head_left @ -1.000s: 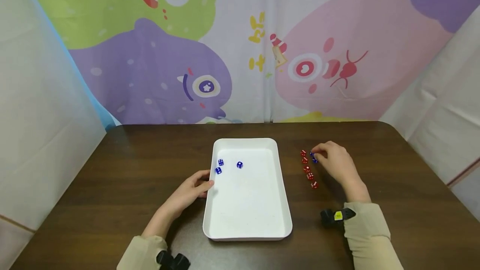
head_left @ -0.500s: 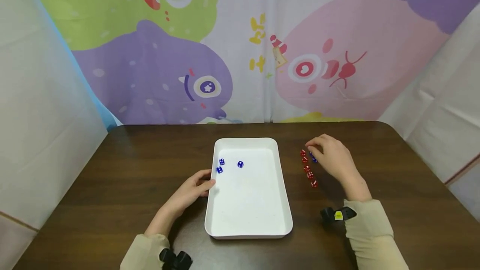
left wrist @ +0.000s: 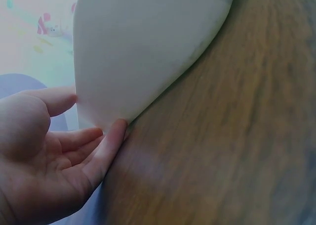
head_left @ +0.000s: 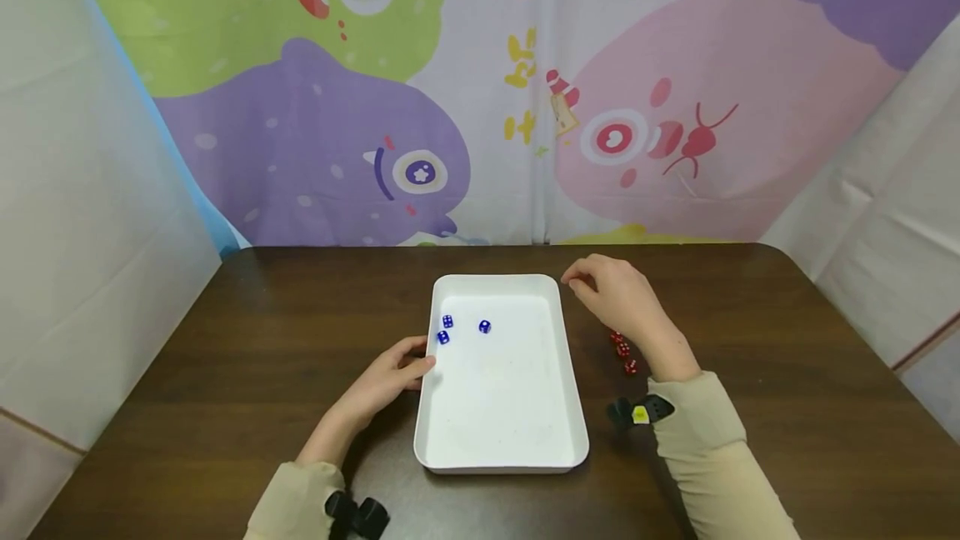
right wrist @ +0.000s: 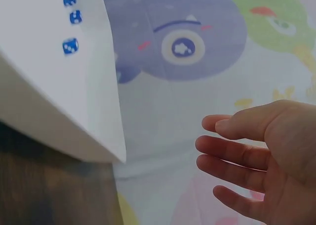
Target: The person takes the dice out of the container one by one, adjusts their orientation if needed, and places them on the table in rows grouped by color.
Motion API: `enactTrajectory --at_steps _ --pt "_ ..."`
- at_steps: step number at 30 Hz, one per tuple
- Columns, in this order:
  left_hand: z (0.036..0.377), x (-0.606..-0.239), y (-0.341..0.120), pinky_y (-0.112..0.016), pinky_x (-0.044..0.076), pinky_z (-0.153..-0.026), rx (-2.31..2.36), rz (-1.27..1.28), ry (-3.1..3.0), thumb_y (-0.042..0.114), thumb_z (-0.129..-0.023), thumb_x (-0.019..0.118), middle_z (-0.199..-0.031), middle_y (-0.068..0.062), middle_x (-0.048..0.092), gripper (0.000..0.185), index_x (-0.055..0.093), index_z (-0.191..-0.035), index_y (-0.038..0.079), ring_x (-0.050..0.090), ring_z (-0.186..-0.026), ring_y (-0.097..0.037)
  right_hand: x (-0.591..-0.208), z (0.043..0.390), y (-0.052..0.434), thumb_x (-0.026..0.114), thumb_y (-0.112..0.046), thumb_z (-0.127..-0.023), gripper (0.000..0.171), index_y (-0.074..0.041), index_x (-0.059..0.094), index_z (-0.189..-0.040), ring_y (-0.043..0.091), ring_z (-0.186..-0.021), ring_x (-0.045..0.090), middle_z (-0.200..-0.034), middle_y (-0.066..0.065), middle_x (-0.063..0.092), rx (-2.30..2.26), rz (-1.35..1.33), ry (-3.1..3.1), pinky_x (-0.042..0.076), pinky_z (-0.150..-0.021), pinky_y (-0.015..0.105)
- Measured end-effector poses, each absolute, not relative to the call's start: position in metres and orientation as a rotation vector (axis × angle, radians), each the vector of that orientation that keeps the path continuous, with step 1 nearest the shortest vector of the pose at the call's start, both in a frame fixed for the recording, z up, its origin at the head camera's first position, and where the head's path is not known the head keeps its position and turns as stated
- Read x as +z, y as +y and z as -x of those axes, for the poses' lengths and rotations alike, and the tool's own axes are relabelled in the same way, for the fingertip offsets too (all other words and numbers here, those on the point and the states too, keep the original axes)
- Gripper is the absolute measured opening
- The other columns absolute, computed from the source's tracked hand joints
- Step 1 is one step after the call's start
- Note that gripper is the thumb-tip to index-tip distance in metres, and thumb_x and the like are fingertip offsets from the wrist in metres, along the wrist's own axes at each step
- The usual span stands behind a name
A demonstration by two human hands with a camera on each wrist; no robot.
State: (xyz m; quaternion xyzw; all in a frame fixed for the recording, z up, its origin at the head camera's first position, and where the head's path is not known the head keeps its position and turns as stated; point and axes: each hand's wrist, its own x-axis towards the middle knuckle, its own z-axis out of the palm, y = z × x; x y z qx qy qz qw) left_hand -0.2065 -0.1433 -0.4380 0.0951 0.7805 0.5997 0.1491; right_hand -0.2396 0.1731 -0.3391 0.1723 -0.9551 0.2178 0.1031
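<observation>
A white tray (head_left: 502,407) lies mid-table with three blue dice (head_left: 447,321) in its far left part; the right wrist view shows them too (right wrist: 70,46). My left hand (head_left: 422,363) rests against the tray's left rim, thumb on top and straight fingers (left wrist: 111,146) at the tray's (left wrist: 148,47) edge. My right hand (head_left: 573,277) hovers just off the tray's far right corner, fingertips drawn together. No die shows between them in either view (right wrist: 210,131). Red dice (head_left: 622,349) lie on the table beside my right wrist.
The dark wooden table (head_left: 750,340) has rounded far corners. A colourful cartoon cloth (head_left: 480,107) hangs behind it and white sheets stand at both sides. Part of the red dice row is hidden under my right hand.
My right hand lifted from the dice at the right and moved left to the tray's far right corner. The left hand stayed on the rim.
</observation>
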Motion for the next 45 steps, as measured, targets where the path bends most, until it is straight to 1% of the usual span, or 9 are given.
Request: enactTrajectory --at_steps 5,11,14,18,20,25,34,41,45 --pt "0.207 -0.438 -0.144 -0.036 0.05 -0.083 1.732 -0.27 2.24 0.02 -0.092 0.053 -0.126 -0.023 0.045 0.05 0.037 -0.133 -0.004 0.054 -0.103 -0.027 -0.341 0.248 0.155 0.057 -0.015 -0.089 0.016 -0.011 0.069 -0.098 0.019 -0.081 0.057 -0.093 0.004 0.064 0.622 -0.555 -2.839 0.049 -0.076 0.039" --pt "0.206 -0.438 -0.143 -0.036 0.05 -0.083 1.735 -0.261 2.23 0.02 -0.092 0.054 -0.128 -0.022 0.044 0.049 0.038 -0.133 -0.003 0.054 -0.104 -0.027 -0.347 0.256 0.133 0.054 -0.017 -0.09 0.018 -0.012 0.069 -0.099 0.018 -0.083 0.058 -0.093 0.002 0.064 0.591 -0.6 -2.908 0.049 -0.075 0.036" --pt "0.206 -0.437 -0.143 -0.036 0.05 -0.083 1.735 -0.256 2.234 0.02 -0.092 0.054 -0.128 -0.022 0.045 0.049 0.038 -0.132 -0.003 0.054 -0.104 -0.026 -0.351 0.257 0.123 0.054 -0.017 -0.09 0.019 -0.012 0.067 -0.104 0.018 -0.086 0.059 -0.098 0.002 0.063 0.584 -0.638 -2.918 0.049 -0.075 0.036" --pt "0.206 -0.438 -0.142 -0.036 0.05 -0.082 1.737 -0.254 2.238 0.019 -0.092 0.053 -0.127 -0.022 0.045 0.048 0.039 -0.132 -0.003 0.055 -0.103 -0.026 -0.36 0.26 0.112 0.056 -0.016 -0.089 0.025 -0.013 0.063 -0.113 0.017 -0.088 0.06 -0.109 0.002 0.059 0.558 -0.667 -2.918 0.05 -0.074 0.035" --pt "0.206 -0.438 -0.141 -0.036 0.05 -0.082 1.74 -0.249 2.236 0.018 -0.092 0.053 -0.126 -0.022 0.045 0.048 0.039 -0.132 -0.003 0.055 -0.102 -0.026 -0.363 0.261 0.108 0.056 -0.015 -0.088 0.026 -0.014 0.062 -0.114 0.016 -0.088 0.06 -0.112 0.003 0.057 0.55 -0.671 -2.919 0.05 -0.074 0.034" --pt "0.207 -0.438 -0.141 -0.036 0.051 -0.082 1.742 -0.235 2.243 0.017 -0.092 0.053 -0.124 -0.022 0.047 0.047 0.039 -0.132 -0.004 0.056 -0.1 -0.025 -0.368 0.264 0.098 0.058 -0.015 -0.087 0.025 -0.014 0.064 -0.111 0.017 -0.088 0.061 -0.111 0.004 0.058 0.504 -0.719 -2.921 0.05 -0.076 0.034" --pt "0.208 -0.438 -0.141 -0.036 0.051 -0.082 1.729 -0.232 2.254 0.018 -0.092 0.053 -0.124 -0.022 0.047 0.047 0.039 -0.132 -0.003 0.055 -0.1 -0.025 -0.376 0.265 0.081 0.06 -0.016 -0.086 0.023 -0.016 0.065 -0.108 0.019 -0.088 0.061 -0.1 0.003 0.064 0.36 -0.83 -3.013 0.049 -0.074 0.035" --pt "0.207 -0.439 -0.141 -0.036 0.051 -0.082 1.732 -0.222 2.251 0.018 -0.092 0.053 -0.124 -0.022 0.047 0.047 0.039 -0.132 -0.003 0.056 -0.1 -0.025 -0.383 0.26 0.071 0.06 -0.017 -0.087 0.021 -0.016 0.066 -0.108 0.023 -0.095 0.06 -0.104 0.004 0.061 0.316 -0.836 -3.099 0.048 -0.081 0.04" --pt "0.208 -0.439 -0.141 -0.036 0.05 -0.082 1.735 -0.22 2.252 0.018 -0.092 0.053 -0.124 -0.021 0.047 0.047 0.039 -0.132 -0.003 0.055 -0.1 -0.024 -0.388 0.259 0.067 0.06 -0.016 -0.087 0.023 -0.016 0.065 -0.109 0.023 -0.094 0.059 -0.106 0.005 0.059 0.295 -0.835 -3.114 0.047 -0.082 0.04"
